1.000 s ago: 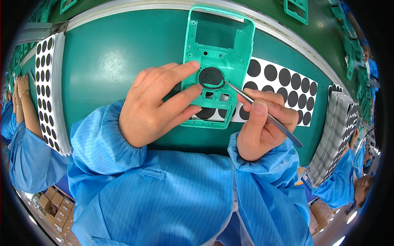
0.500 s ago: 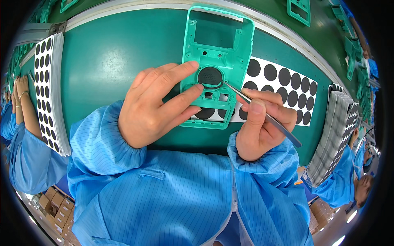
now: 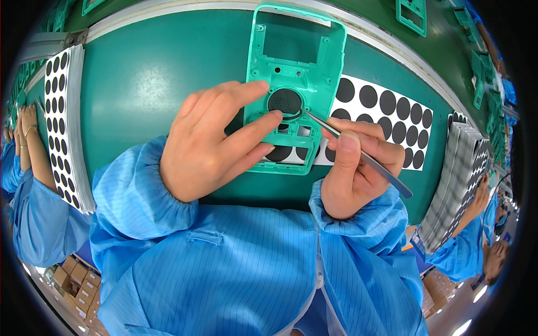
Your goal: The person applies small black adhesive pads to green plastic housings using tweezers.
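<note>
A green plastic housing (image 3: 325,84) with a rectangular window at its far end lies on the table before me. In its round recess sits a black perforated disc (image 3: 284,99), with a dark curved edge along its near rim. My left hand (image 3: 207,143) spreads over the housing's left side, one fingertip touching beside the recess and another at the disc's near rim. Pinched in my right hand (image 3: 356,173) are metal tweezers (image 3: 383,169), their tips at the disc's near right edge. Partly under the housing lies a white sheet (image 3: 393,119) of black round stickers.
Stacks of similar sheets stand at the left (image 3: 73,117) and right (image 3: 453,173). Beyond a pale rail (image 3: 386,47), more green housings (image 3: 412,15) lie on a green surface. Co-workers in blue sleeves (image 3: 45,215) are at both sides.
The housing has shifted slightly left and away from me. One of my left fingertips has moved a little right onto the disc's near rim. The tweezers have followed slightly left.
</note>
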A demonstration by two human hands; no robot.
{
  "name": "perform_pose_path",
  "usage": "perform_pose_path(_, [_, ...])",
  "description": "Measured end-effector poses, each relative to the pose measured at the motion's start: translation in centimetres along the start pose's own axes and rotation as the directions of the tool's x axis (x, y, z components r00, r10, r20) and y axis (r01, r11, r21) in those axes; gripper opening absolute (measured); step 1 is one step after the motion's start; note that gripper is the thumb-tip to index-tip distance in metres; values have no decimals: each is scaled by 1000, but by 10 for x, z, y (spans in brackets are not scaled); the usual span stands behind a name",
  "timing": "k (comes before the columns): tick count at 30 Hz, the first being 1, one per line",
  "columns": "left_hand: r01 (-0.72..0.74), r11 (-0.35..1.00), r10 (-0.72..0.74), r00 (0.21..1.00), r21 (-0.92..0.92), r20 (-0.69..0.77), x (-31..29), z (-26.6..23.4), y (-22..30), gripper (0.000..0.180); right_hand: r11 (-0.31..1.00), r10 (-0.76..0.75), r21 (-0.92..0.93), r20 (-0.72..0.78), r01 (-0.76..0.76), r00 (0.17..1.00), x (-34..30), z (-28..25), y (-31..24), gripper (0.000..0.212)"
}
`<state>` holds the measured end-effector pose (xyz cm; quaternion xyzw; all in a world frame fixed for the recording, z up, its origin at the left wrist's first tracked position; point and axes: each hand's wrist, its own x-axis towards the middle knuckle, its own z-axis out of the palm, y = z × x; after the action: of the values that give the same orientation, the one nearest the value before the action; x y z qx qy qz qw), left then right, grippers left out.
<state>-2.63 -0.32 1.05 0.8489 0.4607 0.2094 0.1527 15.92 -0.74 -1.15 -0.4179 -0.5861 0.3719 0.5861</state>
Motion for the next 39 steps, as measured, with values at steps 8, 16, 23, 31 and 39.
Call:
perform_pose_path(8, [29, 997, -26, 999, -75, 31, 8, -1, 2, 39, 997, 22, -69, 4, -21, 1000, 0, 0, -2, 16])
perform_pose_path(16, [46, 997, -44, 998, -63, 40, 9, -1, 3, 37, 994, -52, -95, 28, 54, 998, 0, 1, 4, 22])
perform_pose_path(23, [17, 999, -16, 1000, -30, 24, 12, -1, 3, 45, 985, -94, -140, 49, 100, 994, 0, 0, 7, 22])
perform_pose_path(31, [12, 990, -11, 1000, 137, -3, 16, 4, 7, 51, 932, -111, -316, 217, 177, 970, 1, -4, 1, 25])
perform_pose_path(39, [-4, 971, -4, 999, 241, 35, 18, 3, 10, 53, 934, -237, -228, 174, 273, 956, 1, -13, 5, 28])
